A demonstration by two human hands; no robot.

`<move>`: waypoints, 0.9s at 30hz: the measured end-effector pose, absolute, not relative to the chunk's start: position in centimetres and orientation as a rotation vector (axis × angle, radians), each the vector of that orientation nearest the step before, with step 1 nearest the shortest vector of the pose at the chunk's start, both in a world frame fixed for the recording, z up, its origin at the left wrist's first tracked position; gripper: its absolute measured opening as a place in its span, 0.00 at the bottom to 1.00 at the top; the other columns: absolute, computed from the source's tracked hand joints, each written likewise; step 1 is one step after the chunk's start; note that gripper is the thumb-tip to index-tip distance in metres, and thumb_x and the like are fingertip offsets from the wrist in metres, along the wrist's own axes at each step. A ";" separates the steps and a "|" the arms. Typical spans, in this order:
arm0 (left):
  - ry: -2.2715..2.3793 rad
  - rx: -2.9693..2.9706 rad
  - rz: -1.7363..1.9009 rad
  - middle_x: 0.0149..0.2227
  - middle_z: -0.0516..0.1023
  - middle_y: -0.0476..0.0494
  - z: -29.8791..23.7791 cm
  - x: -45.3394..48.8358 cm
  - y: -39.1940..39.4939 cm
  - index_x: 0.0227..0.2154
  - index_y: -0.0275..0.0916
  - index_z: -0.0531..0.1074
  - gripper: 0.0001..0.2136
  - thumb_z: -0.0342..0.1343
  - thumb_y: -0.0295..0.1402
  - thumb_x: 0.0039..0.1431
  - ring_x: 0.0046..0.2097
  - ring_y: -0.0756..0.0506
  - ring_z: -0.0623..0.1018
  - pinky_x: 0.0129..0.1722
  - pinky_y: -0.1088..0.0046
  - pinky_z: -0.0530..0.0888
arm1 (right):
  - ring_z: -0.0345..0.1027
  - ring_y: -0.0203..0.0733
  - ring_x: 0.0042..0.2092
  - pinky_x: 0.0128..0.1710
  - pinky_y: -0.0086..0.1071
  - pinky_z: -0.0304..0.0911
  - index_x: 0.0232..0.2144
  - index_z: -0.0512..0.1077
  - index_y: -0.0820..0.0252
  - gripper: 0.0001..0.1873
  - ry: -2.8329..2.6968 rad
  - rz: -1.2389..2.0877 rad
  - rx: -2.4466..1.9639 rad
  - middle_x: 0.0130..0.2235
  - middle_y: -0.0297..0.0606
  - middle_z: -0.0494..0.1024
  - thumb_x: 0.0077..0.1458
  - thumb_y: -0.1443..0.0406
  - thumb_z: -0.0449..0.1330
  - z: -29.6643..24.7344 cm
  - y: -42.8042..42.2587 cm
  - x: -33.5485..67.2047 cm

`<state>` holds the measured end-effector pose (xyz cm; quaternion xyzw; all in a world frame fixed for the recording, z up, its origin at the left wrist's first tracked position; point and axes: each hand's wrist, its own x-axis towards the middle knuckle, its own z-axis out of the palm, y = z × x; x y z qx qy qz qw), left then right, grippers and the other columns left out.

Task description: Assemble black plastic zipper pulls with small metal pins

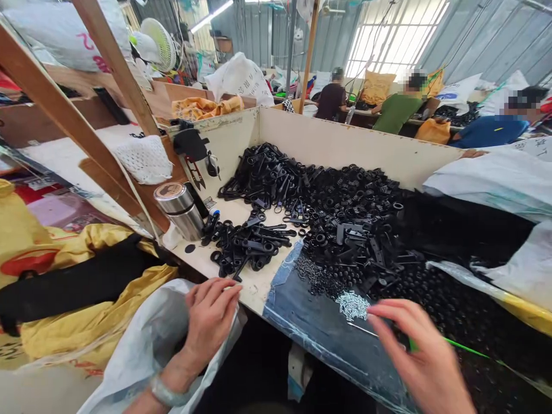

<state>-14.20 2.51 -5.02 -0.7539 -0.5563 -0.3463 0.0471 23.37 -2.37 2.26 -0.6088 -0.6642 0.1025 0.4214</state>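
Observation:
My left hand (pixel 210 317) is above an open white sack (pixel 142 345) at the table's front edge. Its fingers are bent and drawn together with the thumb; what they hold, if anything, I cannot make out. A pile of assembled black plastic parts (pixel 254 244) lies just beyond it. Over the dark mat (pixel 314 319), my right hand (pixel 414 339) has thumb and forefinger tips close together at the edge of a small heap of silvery screws (pixel 352 306). Anything in that pinch is too small to see. A thin metal rod (pixel 362 329) runs beneath this hand, beside something green.
Larger heaps of black parts (pixel 276 172) and black rings (pixel 357 187) stand against the low white back board (pixel 345 132). A steel flask (pixel 181 213) is at the left. Black balls (pixel 425 293) cover the right side. Several people sit farther back.

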 end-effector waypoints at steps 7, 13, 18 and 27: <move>-1.383 -3.014 -0.858 0.37 0.78 0.46 -3.8 -3.1 6.4 0.41 0.43 0.76 0.07 0.53 0.29 0.69 0.42 0.42 0.72 0.43 0.63 0.65 | 0.67 0.44 0.38 0.38 0.39 0.57 0.35 0.75 0.55 0.15 -2.284 0.162 -1.491 0.36 0.37 0.77 0.71 0.60 0.52 -3.6 3.0 20.0; -1.545 -3.056 -0.867 0.37 0.76 0.46 -5.7 -0.4 8.1 0.37 0.40 0.75 0.08 0.53 0.22 0.65 0.42 0.42 0.72 0.43 0.64 0.68 | 0.64 0.44 0.39 0.38 0.39 0.53 0.36 0.75 0.55 0.15 -2.232 0.146 -1.528 0.36 0.36 0.75 0.72 0.61 0.50 -4.8 3.5 18.3; -1.595 -3.058 -0.895 0.36 0.75 0.46 -5.2 -0.2 8.2 0.35 0.39 0.72 0.08 0.53 0.20 0.62 0.42 0.43 0.71 0.44 0.66 0.69 | 0.63 0.45 0.39 0.38 0.38 0.51 0.37 0.75 0.56 0.14 -2.161 0.120 -1.594 0.36 0.37 0.75 0.71 0.63 0.51 -5.2 3.6 18.0; -1.574 -3.196 -0.781 0.38 0.75 0.45 -5.8 -0.3 7.1 0.35 0.39 0.75 0.05 0.56 0.25 0.65 0.44 0.42 0.71 0.45 0.64 0.68 | 0.64 0.46 0.39 0.38 0.39 0.52 0.38 0.75 0.55 0.12 -2.124 0.153 -1.627 0.37 0.37 0.75 0.71 0.63 0.52 -5.7 4.1 17.9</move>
